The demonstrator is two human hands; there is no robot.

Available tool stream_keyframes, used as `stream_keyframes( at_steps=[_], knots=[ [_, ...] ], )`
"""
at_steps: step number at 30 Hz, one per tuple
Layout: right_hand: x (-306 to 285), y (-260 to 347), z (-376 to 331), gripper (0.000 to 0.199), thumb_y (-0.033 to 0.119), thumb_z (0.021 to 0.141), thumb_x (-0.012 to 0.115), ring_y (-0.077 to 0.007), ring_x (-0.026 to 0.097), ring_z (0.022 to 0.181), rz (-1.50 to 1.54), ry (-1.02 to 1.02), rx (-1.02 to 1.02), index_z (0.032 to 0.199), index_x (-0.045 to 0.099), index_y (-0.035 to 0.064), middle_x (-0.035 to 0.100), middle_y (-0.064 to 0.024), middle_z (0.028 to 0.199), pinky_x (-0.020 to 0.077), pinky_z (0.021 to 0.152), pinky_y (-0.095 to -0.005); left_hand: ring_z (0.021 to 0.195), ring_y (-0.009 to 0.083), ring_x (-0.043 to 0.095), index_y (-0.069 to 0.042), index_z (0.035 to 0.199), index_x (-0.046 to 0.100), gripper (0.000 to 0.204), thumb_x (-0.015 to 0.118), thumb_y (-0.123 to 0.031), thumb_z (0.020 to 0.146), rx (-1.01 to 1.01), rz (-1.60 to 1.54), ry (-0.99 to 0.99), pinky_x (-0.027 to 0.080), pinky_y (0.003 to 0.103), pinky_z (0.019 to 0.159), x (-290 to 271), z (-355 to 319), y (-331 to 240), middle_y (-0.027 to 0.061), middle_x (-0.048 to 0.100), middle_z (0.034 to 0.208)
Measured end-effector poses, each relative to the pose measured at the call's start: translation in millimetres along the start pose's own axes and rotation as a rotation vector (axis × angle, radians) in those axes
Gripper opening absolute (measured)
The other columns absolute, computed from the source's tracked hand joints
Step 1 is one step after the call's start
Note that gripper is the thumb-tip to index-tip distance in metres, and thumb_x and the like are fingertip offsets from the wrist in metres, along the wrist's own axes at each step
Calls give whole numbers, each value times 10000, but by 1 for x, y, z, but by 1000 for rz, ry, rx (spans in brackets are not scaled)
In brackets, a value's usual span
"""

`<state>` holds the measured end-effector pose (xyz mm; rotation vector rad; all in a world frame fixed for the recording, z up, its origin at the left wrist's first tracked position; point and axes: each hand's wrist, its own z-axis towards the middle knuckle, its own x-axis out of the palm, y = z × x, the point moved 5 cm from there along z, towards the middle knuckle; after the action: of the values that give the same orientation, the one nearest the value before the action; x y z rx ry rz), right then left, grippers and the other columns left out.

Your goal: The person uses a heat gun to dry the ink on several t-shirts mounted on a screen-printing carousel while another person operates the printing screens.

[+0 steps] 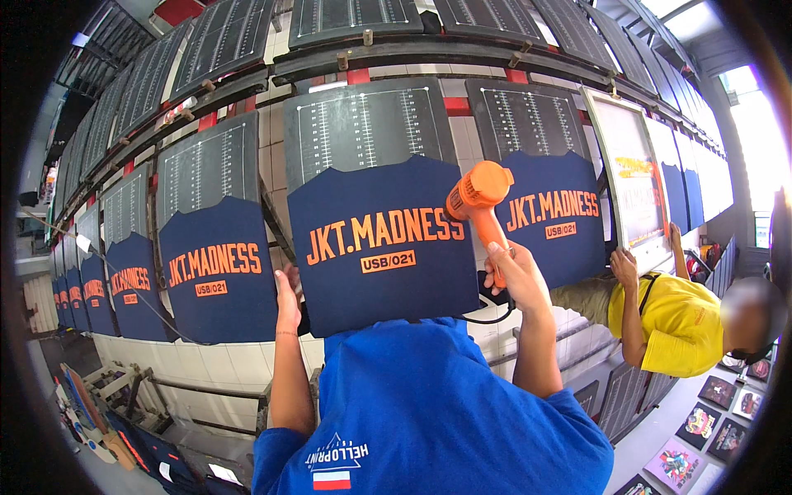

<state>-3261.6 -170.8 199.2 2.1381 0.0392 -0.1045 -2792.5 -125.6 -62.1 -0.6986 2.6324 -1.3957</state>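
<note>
My right hand [521, 276] is closed round the handle of an orange hair dryer [481, 191]. Its barrel hangs over the right end of the orange print on a navy fabric piece [363, 297]. That fabric lies flat on a black printing board [371, 124] with white ruler marks, straight in front of me. At the board's left edge, my left hand [288, 301] is upright with fingers stretched out, holding nothing. Whether it touches the edge, I cannot tell. A dark cord runs from below the dryer handle.
More boards with matching printed navy pieces stand on both sides, one at left [214, 305], one at right [569, 256]. Behind runs a dark metal rail [396, 54] with further boards. At right, a co-worker in a yellow shirt [681, 322] holds a framed printing screen [631, 165].
</note>
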Motion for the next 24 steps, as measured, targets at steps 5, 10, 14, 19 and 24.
stream_keyframes(
  at_steps=[5, 10, 14, 19, 24],
  knots=[
    [-5, -5, -18, 361, 358, 1007, 586, -82, 599, 553, -91, -53, 0, 976, 590, -2, 573, -17, 732, 473, 451, -217, 739, 112, 602, -69, 1091, 643, 648, 339, -636, 1019, -305, 152, 26, 507, 302, 767, 0, -3, 8, -25, 612, 789],
    [-18, -21, -29, 395, 379, 999, 589, -89, 599, 544, -17, -29, 57, 1073, 577, -9, 577, -23, 744, 473, 451, -217, 650, 73, 489, -74, 1138, 624, 603, 368, -609, 1026, -197, 53, 227, 454, 272, 682, 8, -21, -20, -58, 509, 732],
    [-16, -22, -39, 358, 337, 1006, 586, -91, 602, 552, -18, -37, 74, 1026, 589, -21, 578, -19, 734, 478, 465, -222, 1111, 169, 583, -30, 1370, 531, 756, 380, -665, 989, -387, -152, 263, 460, 341, 978, 3, -14, 6, 72, 636, 1210],
    [-9, -21, -41, 333, 320, 1003, 593, -92, 605, 559, 7, 9, 74, 991, 587, -12, 579, -23, 738, 489, 469, -228, 1243, 255, 562, 33, 1373, 529, 721, 421, -585, 1018, -280, -10, 141, 429, 360, 1071, 16, -18, 2, 167, 581, 1367],
    [3, -21, -39, 359, 332, 1002, 595, -88, 603, 556, -22, 32, 61, 1029, 578, -25, 578, -24, 737, 489, 465, -222, 906, 125, 603, -12, 1038, 633, 366, 552, -369, 1032, -63, 151, 205, 485, 271, 846, 5, -40, -26, 49, 668, 999]
  ],
)
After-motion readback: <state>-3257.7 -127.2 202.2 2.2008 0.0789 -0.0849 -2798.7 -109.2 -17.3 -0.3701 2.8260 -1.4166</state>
